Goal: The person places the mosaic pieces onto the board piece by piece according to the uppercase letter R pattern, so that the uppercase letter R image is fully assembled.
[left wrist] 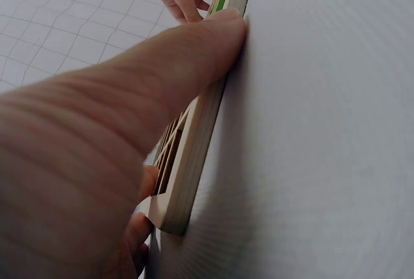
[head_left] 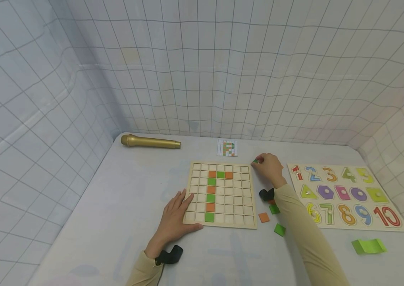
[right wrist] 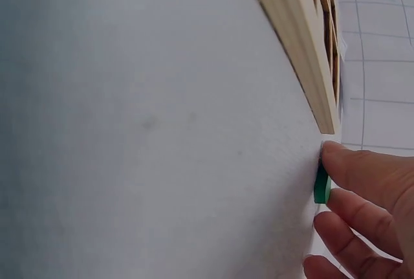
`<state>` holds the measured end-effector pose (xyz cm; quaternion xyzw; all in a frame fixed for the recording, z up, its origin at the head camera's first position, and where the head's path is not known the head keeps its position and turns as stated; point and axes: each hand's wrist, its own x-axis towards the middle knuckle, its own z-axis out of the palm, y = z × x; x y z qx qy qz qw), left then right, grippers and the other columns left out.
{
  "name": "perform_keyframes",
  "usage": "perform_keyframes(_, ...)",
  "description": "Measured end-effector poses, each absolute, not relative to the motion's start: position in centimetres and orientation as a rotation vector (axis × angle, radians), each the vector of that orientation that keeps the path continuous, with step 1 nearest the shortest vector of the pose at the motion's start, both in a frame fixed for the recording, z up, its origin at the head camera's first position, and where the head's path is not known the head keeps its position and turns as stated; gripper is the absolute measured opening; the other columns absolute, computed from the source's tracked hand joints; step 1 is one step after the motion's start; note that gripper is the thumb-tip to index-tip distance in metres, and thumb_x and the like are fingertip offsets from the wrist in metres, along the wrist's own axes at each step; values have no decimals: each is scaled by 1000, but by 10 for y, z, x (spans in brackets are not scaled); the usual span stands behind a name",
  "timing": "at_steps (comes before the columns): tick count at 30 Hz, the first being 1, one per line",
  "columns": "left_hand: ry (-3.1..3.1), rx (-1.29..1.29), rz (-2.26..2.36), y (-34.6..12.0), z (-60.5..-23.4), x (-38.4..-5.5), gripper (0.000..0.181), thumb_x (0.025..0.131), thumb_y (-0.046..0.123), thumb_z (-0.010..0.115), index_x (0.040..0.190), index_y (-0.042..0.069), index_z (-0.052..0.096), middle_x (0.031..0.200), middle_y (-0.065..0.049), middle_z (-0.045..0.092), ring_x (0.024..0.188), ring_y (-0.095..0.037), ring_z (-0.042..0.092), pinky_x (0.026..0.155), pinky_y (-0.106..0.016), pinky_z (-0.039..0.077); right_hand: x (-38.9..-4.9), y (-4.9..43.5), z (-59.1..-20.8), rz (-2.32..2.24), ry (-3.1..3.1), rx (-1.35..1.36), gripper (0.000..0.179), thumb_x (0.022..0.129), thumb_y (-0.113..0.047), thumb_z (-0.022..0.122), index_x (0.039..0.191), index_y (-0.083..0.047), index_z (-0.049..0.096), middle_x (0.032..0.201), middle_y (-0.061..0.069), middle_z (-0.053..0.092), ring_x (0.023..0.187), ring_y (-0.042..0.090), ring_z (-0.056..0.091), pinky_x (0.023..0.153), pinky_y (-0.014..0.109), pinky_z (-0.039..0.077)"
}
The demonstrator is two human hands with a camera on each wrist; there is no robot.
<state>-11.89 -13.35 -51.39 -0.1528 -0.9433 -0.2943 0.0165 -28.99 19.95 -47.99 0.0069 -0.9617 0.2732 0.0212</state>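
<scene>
The right hand (head_left: 268,167) pinches a green tile (right wrist: 321,185) between thumb and fingertips, its grip closed firmly on it, just beside the far right corner of a wooden grid board (head_left: 229,198); whether the tile touches the worktop (head_left: 109,206) I cannot tell. The left hand (head_left: 175,216) has its grip apart, thumb along the board's near edge and fingers over its left rim, holding no tile. On the board, a column alternates green and orange from the near edge up to an orange tile, with a green tile (head_left: 220,174) and another orange one (head_left: 228,174) beside it to the right. A small card (head_left: 227,147) bearing an orange and green pattern lies beyond the board's far edge. Loose tiles lie to the board's right: an orange tile (head_left: 264,217) nearest it, a green one (head_left: 279,229) nearer the person, and another green one (head_left: 274,209) by a partly hidden orange piece under the right wrist. Farther right sits a number puzzle (head_left: 300,183), with a lime green block (head_left: 368,246) in front; a gold microphone (head_left: 151,142) lies at the far left, before a checked cloth (head_left: 202,79)
</scene>
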Motion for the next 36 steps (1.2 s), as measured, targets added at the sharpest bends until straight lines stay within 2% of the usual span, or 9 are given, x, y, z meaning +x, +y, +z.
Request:
perform_keyframes(6, -2931, -478, -915, -133, -513, -119, 96, 70, 52, 78, 146, 8, 37, 154, -15, 22, 141, -31, 12, 106, -55, 18, -293, 200, -477, 830, -3045, 28, 34, 87, -28, 67, 109, -2, 65, 99, 13, 63, 89, 29, 58, 70, 46, 46)
perform_keyframes(13, -2929, -477, -921, -133, -512, -118, 96, 70, 52, 78, 146, 8, 38, 153, -16, 23, 141, -32, 13, 105, -56, 18, -297, 200, -475, 876, -3099, 18, 33, 88, -27, 65, 110, -2, 60, 105, 17, 61, 94, 34, 56, 77, 56, 43)
perform_keyframes(24, -2929, -477, -914, -133, -511, -118, 95, 70, 51, 78, 145, 7, 38, 153, -16, 23, 141, -33, 14, 105, -57, 18, -292, 202, -476, 1002, -3038, 37, 24, 89, -21, 64, 108, -10, 57, 101, 13, 62, 88, 32, 57, 79, 58, 37)
perform_keyframes(26, -2934, -474, -913, -133, -511, -118, 95, 70, 51, 77, 145, 8, 38, 153, -16, 23, 141, -32, 14, 105, -57, 18, -289, 200, -475, 1002, -2996, 53, 20, 89, -19, 64, 106, -10, 58, 97, 11, 64, 83, 30, 57, 74, 54, 38)
perform_keyframes(31, -2934, -473, -916, -133, -511, -118, 95, 70, 52, 77, 145, 7, 39, 153, -16, 23, 141, -32, 14, 104, -58, 19, -280, 189, -472, 1064, -2867, 212, 19, 87, -14, 68, 102, -3, 63, 88, 9, 65, 63, 20, 53, 57, 34, 39)
perform_keyframes(33, -2933, -472, -919, -133, -511, -118, 95, 70, 51, 77, 145, 7, 39, 153, -16, 23, 141, -33, 14, 105, -58, 18, -278, 183, -472, 1104, -2836, 299, 19, 86, -14, 70, 100, -1, 65, 86, 9, 66, 61, 18, 52, 54, 31, 39)
perform_keyframes(36, -2936, -468, -929, -132, -510, -118, 95, 70, 51, 78, 145, 7, 39, 153, -16, 23, 141, -33, 13, 105, -57, 18, -275, 177, -473, 1156, -2833, 388, 17, 86, -16, 72, 95, -2, 67, 83, 7, 67, 62, 18, 52, 56, 31, 39)
